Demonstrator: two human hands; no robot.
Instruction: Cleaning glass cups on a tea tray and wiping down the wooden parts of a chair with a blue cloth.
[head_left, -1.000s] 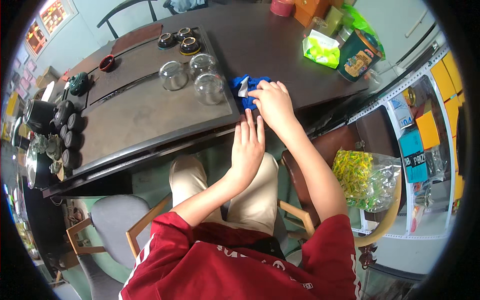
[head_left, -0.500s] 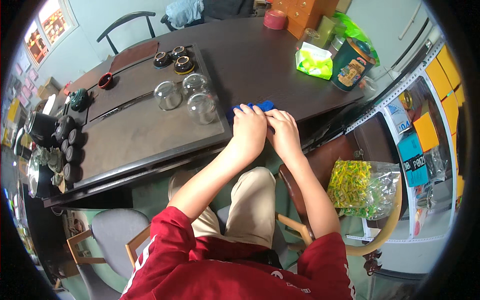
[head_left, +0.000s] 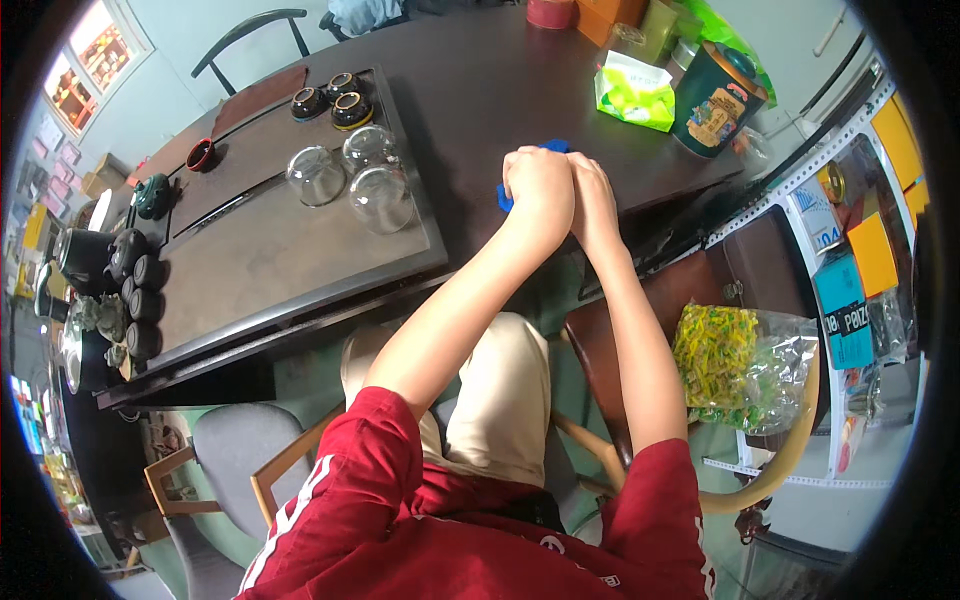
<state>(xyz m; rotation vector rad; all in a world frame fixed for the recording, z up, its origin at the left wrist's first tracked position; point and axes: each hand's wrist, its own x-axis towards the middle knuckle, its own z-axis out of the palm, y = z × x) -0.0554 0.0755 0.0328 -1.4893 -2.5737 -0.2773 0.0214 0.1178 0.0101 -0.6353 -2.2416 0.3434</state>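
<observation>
Shifted away from the tea tray (head_left: 270,262), the blue cloth (head_left: 556,146) now lies apart from it on the worktop (head_left: 480,110), beneath the left hand (head_left: 540,183) and right hand (head_left: 592,197) pressed together, so I cannot tell whether the fingers pinch it.

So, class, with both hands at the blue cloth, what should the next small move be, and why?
Probably ease the hands slightly apart: the left hand and right hand are bunched together over the cloth, with only bits of blue showing, so parting them would likely give a clearer view.
</observation>
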